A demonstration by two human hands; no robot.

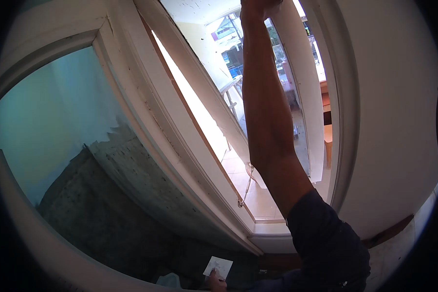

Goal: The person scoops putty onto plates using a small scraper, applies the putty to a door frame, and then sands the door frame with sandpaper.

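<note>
Right arm raised, running from the dark sleeve (326, 238) at lower right up to the top edge; elbow slightly bent. Right hand (260, 9) at top centre, cut off by the frame, near the window sash (309, 97); can't tell if it grips anything. Left hand (217, 282) at bottom centre, pinching a white square plate (219, 263), thumb on top; plate is flat, thin, with greyish smears.

The forearm crosses in front of the window glass (297, 117), blocking part of the view out. Thin metal stay (248, 185) below the elbow, by the window opening. Pale object (169, 281) at bottom, partly cut off, unclear.

Window frame (165, 121) off-white, scuffed, long straight mouldings. Left panel (58, 112): smooth pale blue-green above, dark rough surface below, ragged border. Tiled floor (236, 165) through the opening, pale, glossy.
</note>
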